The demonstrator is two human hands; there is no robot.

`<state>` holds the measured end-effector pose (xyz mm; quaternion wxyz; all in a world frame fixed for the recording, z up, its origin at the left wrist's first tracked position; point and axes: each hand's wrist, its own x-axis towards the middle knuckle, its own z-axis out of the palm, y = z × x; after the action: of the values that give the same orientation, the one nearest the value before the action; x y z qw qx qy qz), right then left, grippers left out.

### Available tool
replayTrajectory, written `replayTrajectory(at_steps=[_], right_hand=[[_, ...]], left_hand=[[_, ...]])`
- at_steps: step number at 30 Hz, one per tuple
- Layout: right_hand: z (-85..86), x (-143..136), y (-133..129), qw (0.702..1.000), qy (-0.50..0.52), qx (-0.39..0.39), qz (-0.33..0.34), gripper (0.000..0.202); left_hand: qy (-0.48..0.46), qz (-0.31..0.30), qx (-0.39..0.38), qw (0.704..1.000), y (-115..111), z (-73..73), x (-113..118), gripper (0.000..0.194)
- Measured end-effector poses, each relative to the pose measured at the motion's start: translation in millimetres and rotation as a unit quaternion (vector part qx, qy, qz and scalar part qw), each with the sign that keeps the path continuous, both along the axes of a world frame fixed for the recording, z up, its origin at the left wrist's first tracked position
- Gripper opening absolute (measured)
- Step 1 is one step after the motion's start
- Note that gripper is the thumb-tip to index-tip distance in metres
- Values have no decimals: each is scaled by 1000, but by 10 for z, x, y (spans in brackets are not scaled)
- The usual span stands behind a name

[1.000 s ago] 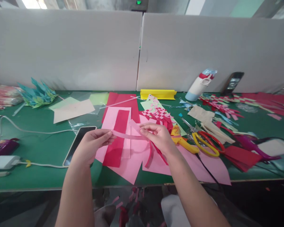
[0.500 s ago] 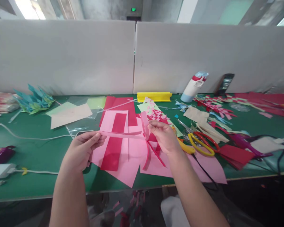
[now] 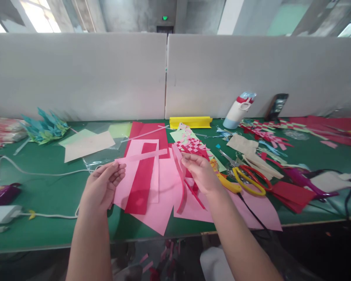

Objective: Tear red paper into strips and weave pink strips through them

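Between thumb and fingers, my left hand (image 3: 104,185) pinches one end of a pink paper strip (image 3: 142,157), whose far end sticks out to the right in the air. My right hand (image 3: 201,171) is closed on another pink strip (image 3: 178,158), folded and held roughly upright. Dark pink strips (image 3: 182,197) hang below its fingers; whether they are joined to the held strip I cannot tell. Beneath both hands lie light pink sheets (image 3: 165,177) with a dark pink rectangle of paper (image 3: 140,187) on top. A woven pink-and-red paper piece (image 3: 193,143) is just behind my right hand.
Scissors with yellow handles (image 3: 247,181), a yellow-handled tool (image 3: 229,184) with a black cord, and red paper (image 3: 294,194) lie to the right. At the back stand a yellow holder (image 3: 190,122) and a bottle (image 3: 238,112). A white cable (image 3: 46,170) runs across the left.
My left hand has drawn slightly left and down with its strip. The strip's right end, earlier at the right hand's strip, now shows apart from it.
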<state>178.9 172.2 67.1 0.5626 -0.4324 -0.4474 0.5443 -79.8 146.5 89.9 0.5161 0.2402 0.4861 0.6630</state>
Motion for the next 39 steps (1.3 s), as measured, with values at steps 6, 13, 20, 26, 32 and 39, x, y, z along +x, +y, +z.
replayTrajectory(at_steps=[6,13,20,26,32,39], right_hand=[[-47,-90,29,993,96,-61,-4,23],[-57,-152,28,989,128,-70,1,25],[-44,-181,17,987,136,-84,-9,29],[-69,-99,19,997,-9,-73,0,26],[-262,-88,59,972,-236,-1,16,20],[-239,-16,69,986,-141,-40,82,29]], left_hand=[[5,-25,0,1000,-9,-8,-16,7],[19,-50,-2,999,-20,1,4,20],[24,-56,4,998,-22,-18,-4,23],[21,-38,4,999,-13,-15,-10,19],[22,-40,5,999,0,-18,3,15],[19,-42,-3,999,29,-63,33,10]])
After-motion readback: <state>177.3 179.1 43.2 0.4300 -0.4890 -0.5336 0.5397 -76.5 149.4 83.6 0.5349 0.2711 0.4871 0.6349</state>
